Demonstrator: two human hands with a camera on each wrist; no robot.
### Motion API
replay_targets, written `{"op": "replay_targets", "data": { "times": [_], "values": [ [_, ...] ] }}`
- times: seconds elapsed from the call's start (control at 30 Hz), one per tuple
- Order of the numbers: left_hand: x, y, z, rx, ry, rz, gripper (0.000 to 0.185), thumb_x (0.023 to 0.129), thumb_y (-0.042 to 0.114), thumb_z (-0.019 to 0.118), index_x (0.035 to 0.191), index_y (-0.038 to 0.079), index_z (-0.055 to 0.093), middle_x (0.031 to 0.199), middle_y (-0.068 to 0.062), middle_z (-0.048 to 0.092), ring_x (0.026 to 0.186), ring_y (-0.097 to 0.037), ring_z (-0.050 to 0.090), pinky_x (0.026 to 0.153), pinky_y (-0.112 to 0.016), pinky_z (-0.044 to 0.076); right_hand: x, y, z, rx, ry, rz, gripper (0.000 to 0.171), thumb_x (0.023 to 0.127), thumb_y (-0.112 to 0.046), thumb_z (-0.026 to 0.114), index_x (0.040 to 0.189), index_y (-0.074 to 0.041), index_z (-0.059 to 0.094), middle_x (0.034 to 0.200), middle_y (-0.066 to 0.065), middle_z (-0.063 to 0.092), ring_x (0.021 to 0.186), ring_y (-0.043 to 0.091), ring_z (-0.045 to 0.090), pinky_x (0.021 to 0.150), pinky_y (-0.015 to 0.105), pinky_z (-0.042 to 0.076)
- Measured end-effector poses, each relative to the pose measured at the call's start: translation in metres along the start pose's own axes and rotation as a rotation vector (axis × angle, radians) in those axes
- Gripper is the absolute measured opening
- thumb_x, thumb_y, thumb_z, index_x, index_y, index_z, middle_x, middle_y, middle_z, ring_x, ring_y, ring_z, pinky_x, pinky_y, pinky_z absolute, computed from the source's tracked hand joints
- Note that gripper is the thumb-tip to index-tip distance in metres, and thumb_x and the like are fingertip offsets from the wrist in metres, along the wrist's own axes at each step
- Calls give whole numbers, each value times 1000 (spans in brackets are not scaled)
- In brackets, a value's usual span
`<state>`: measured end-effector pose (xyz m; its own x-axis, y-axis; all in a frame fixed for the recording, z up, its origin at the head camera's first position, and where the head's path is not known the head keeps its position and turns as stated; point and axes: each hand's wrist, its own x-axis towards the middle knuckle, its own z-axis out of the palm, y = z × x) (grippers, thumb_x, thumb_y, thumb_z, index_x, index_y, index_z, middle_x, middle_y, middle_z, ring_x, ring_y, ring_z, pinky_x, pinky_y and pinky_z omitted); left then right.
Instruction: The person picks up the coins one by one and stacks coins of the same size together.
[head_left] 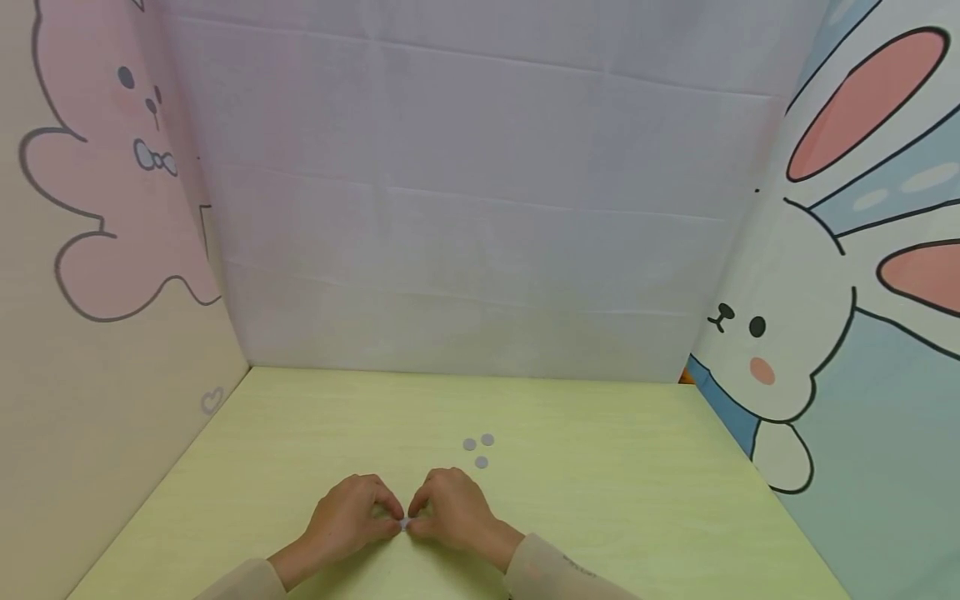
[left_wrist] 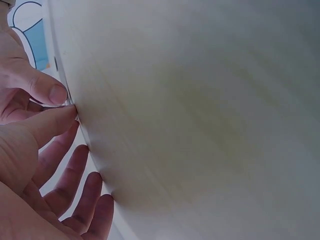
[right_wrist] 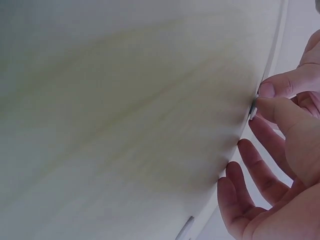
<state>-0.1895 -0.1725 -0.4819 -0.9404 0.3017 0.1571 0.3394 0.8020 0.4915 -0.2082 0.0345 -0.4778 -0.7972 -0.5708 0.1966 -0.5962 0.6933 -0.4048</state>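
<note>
A small pale grey disc (head_left: 405,523) lies at the front middle of the table, between my two hands. My left hand (head_left: 347,518) pinches at its left side with thumb and index finger. From the right, my right hand (head_left: 454,510) does likewise, its fingertips nearly meeting the left ones. In the right wrist view a thin edge of the disc (right_wrist: 252,110) shows by the right thumb and index finger; the fingertips hide most of it. The other fingers of both hands are bent, their tips at the tabletop.
Three more grey discs, one at the left (head_left: 469,444), one at the back (head_left: 487,439) and one in front (head_left: 482,462), lie flat beyond my right hand. The pale yellow table (head_left: 600,467) is bordered by a white back wall (head_left: 480,208) and printed side panels.
</note>
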Motion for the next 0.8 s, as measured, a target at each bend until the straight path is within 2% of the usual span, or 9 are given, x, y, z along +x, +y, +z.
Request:
{"op": "replay_targets", "data": {
  "times": [0.43, 0.8],
  "values": [
    [-1, 2, -1, 6, 1, 0, 18, 74, 27, 97, 77, 34, 80, 92, 17, 70, 91, -13, 63, 74, -38, 56, 1, 0, 1, 0, -6, 0, 12, 83, -35, 92, 86, -26, 86, 87, -18, 72, 78, -5, 52, 74, 16, 44],
    [-2, 2, -1, -9, -3, -7, 18, 74, 28, 97, 76, 33, 80, 92, 16, 70, 90, -13, 63, 73, -38, 56, -1, 5, -2, 0, -40, 20, 11, 80, -28, 94, 88, -25, 86, 91, -18, 71, 85, -3, 56, 80, 19, 48]
  ]
}}
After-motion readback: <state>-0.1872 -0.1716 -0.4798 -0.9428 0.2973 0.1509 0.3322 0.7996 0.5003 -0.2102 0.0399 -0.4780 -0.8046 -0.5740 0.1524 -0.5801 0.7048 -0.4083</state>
